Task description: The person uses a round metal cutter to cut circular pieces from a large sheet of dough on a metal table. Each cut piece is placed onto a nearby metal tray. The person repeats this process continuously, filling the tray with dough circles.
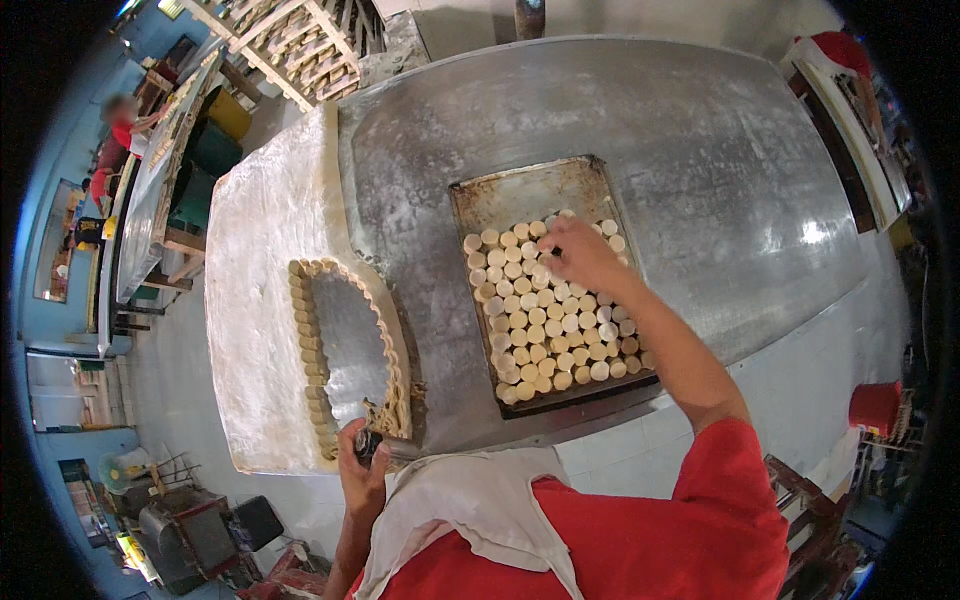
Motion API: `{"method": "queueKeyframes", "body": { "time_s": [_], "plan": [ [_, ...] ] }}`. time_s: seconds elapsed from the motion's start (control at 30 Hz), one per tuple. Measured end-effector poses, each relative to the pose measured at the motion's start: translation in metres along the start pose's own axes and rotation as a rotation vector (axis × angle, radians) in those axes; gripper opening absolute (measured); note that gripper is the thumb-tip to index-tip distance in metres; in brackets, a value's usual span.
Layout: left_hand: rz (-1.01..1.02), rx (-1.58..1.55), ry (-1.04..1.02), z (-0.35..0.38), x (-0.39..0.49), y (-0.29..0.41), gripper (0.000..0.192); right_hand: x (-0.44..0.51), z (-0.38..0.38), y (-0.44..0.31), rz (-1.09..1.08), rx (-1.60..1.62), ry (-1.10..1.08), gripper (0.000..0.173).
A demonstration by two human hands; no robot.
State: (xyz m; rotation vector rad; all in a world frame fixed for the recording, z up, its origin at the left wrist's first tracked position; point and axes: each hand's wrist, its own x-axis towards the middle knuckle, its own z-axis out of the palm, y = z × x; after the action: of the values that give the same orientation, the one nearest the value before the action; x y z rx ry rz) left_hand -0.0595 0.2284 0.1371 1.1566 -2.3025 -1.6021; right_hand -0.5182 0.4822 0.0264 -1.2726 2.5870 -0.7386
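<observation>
A thick sheet of dough point(262, 202) covers the left part of a metal work table, with a hollow cut out and scalloped edges around it. My left hand point(363, 459) holds a small dark round tool point(367, 444), perhaps a cutter, at the sheet's near edge. Dough scraps point(386, 416) lie just beyond it. My right hand point(574, 251) is over a worn metal baking tray point(525, 196), fingers bent down among round dough pieces point(553, 328) packed in rows. A small dark spot shows by its fingers; whether it grips a piece is hidden.
The metal table point(712, 150) spreads beyond the tray. A wooden rack point(300, 52) with loaded shelves stands at the upper left. Farther left, people point(124, 131) are at another long table point(154, 202). A red container point(874, 409) is at the right, and a fan point(112, 476) at the lower left.
</observation>
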Motion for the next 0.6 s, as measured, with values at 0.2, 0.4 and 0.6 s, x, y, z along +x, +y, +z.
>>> {"method": "queueKeyframes", "body": {
  "time_s": [0.2, 0.4, 0.6],
  "plan": [
    [0.080, 0.092, -0.041, -0.004, 0.009, -0.008, 0.052, -0.024, 0.012, -0.039, 0.039, 0.032, 0.097, 0.021],
    [0.098, -0.056, -0.101, -0.018, 0.008, -0.017, 0.050, -0.024, 0.008, -0.047, 0.350, 0.458, 0.243, 0.019],
    [0.090, -0.038, -0.143, -0.047, 0.013, -0.032, 0.049, -0.036, 0.021, -0.028, 0.403, 0.425, 0.403, 0.022]
  ]
}}
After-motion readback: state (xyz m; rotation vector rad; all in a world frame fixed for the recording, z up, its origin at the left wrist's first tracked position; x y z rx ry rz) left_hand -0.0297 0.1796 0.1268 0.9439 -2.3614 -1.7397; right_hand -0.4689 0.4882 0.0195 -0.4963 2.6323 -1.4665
